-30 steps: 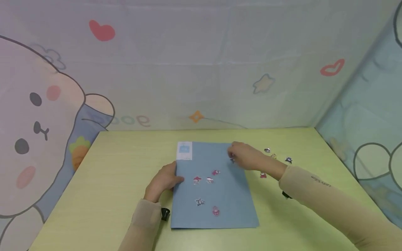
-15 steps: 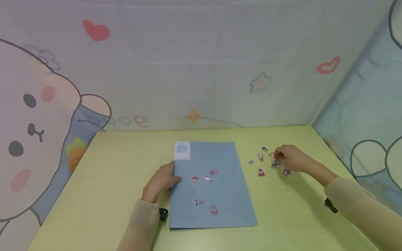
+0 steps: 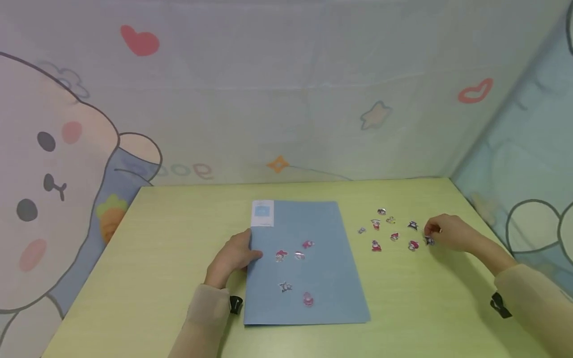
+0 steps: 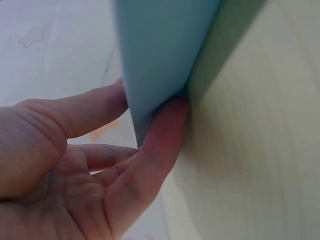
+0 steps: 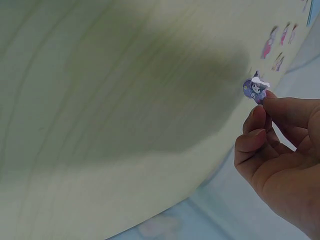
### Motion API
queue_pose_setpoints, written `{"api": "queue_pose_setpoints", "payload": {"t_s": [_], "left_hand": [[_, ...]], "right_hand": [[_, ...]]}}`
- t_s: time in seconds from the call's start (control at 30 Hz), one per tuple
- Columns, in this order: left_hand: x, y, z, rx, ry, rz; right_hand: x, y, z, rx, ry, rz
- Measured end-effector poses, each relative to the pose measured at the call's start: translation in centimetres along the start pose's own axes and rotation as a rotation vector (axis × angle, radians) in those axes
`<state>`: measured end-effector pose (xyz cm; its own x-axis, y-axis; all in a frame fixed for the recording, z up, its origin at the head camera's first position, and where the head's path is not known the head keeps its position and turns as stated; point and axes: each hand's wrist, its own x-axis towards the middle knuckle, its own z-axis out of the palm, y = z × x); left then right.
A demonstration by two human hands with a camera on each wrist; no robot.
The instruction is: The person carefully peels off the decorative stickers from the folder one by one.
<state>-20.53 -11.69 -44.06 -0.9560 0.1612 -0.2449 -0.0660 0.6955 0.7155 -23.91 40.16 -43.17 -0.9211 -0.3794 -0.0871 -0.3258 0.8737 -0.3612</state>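
A blue folder with a white label at its top left lies on the table, several small stickers on it. My left hand grips its left edge; in the left wrist view the thumb is on one face of the folder and a finger of the hand is under it. At the right, my right hand pinches a purple sticker between thumb and fingertips. The right wrist view shows that sticker at the tips of the hand.
Several loose stickers, among them a red one and a dark one, lie on the yellow-green table between the folder and my right hand. A printed cloth hangs behind the table.
My right hand has moved right, from the folder's upper right corner, across the loose stickers to their right side, and now holds a purple sticker. The left hand has stayed on the folder's edge.
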Motion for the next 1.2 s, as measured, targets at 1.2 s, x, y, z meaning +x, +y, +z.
{"api": "queue_pose_setpoints", "payload": {"t_s": [1.2], "left_hand": [[-0.2,0.2,0.0,0.037,0.020,0.021]], "right_hand": [[-0.5,-4.5,-0.5,-0.018,0.027,-0.010]]}}
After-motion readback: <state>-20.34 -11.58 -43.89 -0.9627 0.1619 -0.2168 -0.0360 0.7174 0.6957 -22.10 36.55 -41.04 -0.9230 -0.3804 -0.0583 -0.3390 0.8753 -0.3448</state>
